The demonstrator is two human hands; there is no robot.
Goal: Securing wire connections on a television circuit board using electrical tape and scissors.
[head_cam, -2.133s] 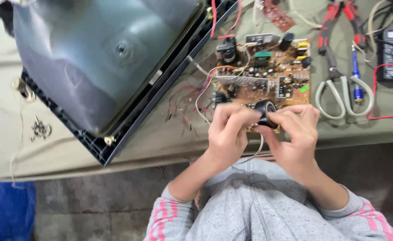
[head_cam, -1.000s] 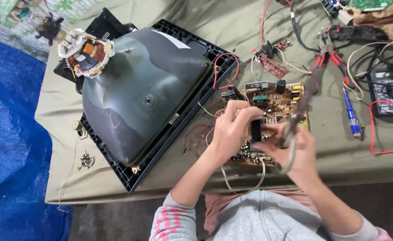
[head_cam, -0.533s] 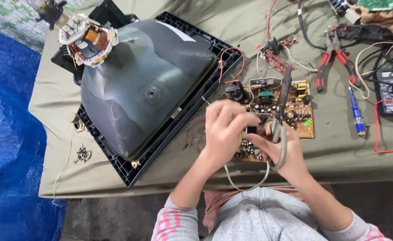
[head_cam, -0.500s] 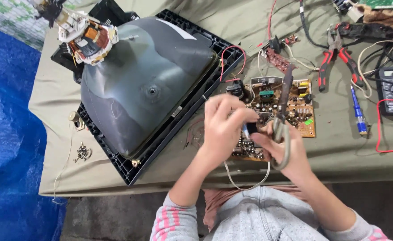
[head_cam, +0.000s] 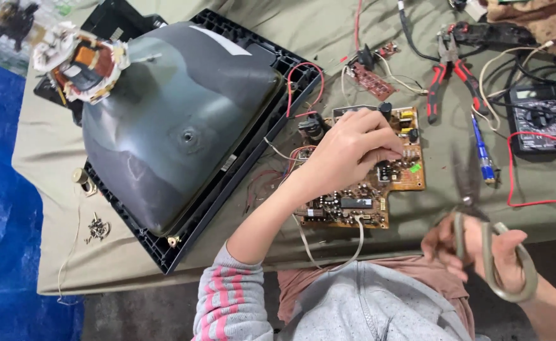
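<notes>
My left hand (head_cam: 347,151) rests on the brown circuit board (head_cam: 354,205), its fingers curled down onto the parts near the board's middle; what the fingers pinch is hidden. My right hand (head_cam: 489,249) is at the table's near edge, to the right, holding a pair of scissors (head_cam: 474,215) by their grey loop handles, blades pointing away from me. A big grey picture tube (head_cam: 170,120) lies face down in a black frame (head_cam: 164,256) to the left of the board, with a copper coil yoke (head_cam: 79,63) on its neck.
Red-handled pliers (head_cam: 445,69), a blue screwdriver (head_cam: 482,151), a black multimeter (head_cam: 534,120) with red lead, a small red board (head_cam: 369,79) and tangled wires lie at the back right. Loose screws (head_cam: 96,227) sit left of the frame. Blue tarp (head_cam: 0,208) covers the floor.
My hands have parted: the right one drew back to the right with the scissors, while the left went down onto the circuit board. The black tape is out of sight.
</notes>
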